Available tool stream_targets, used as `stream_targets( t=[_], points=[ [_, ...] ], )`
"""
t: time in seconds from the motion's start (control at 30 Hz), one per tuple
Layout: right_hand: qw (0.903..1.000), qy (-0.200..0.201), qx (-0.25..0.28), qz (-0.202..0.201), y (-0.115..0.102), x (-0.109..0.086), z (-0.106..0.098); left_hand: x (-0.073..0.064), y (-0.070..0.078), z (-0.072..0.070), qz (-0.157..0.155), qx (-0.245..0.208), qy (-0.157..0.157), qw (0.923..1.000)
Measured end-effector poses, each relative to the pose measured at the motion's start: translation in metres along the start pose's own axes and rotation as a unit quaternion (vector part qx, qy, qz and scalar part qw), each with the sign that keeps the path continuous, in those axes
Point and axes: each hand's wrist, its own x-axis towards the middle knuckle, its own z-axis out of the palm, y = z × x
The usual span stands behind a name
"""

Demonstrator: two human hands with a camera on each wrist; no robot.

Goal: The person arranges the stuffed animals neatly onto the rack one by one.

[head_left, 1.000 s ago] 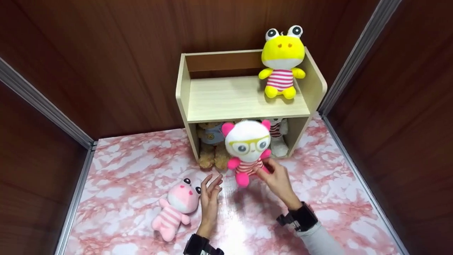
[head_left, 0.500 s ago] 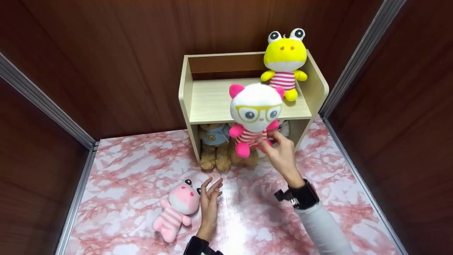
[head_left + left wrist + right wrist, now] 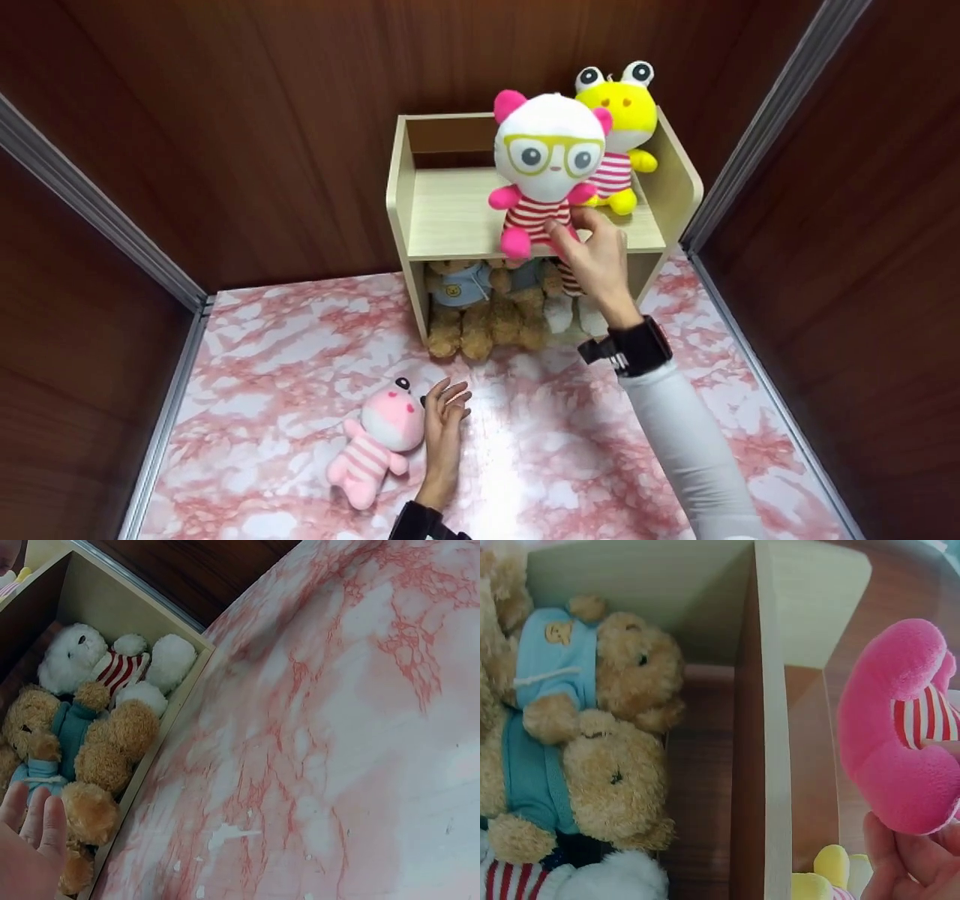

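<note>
My right hand (image 3: 596, 251) pinches a plush panda (image 3: 551, 146) by its lower body, thumb on the striped front. The white and pink panda, with yellow glasses, is held upright before the upper shelf and partly covers a yellow plush frog (image 3: 617, 112). In the right wrist view its pink underside (image 3: 877, 727) shows beside the fingers. My left hand (image 3: 444, 435) is held low with fingers loosely bent and nothing in them. Just left of it a pink plush frog (image 3: 379, 439) lies on its back on the marbled surface.
A pale wooden two-tier shelf (image 3: 450, 214) stands against the brown back wall. Its lower compartment holds a bear in light blue (image 3: 459, 304), a bear in teal (image 3: 529, 780) and a white plush in red stripes (image 3: 120, 667). Brown panels (image 3: 847, 247) with metal rails flank the surface.
My right hand has raised the panda from in front of the lower compartment to the upper shelf's height. The left hand and the pink frog stay nearly where they were.
</note>
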Motion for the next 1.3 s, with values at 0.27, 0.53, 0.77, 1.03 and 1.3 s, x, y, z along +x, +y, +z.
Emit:
stream_targets(
  t=[0.27,0.53,0.77,1.03,1.3],
  points=[
    [0.9973,-0.017,-0.066,0.026,0.002,0.028,0.007,0.0,-0.001,-0.002,0.002,0.016,0.003,0.9999],
    [0.9927,-0.014,-0.115,0.035,0.004,0.047,0.008,0.002,0.003,-0.007,0.012,0.017,0.007,0.9998],
    [0.9879,-0.028,-0.151,0.019,0.005,0.055,0.021,-0.002,0.0,-0.006,-0.007,0.019,0.007,0.9998],
    [0.9797,-0.055,-0.187,0.047,0.011,0.061,0.033,-0.001,-0.001,-0.009,-0.011,0.034,0.001,0.9994],
    [0.967,-0.038,-0.251,0.021,0.015,0.063,0.04,0.001,0.0,-0.015,-0.003,0.041,0.01,0.9991]
  ],
)
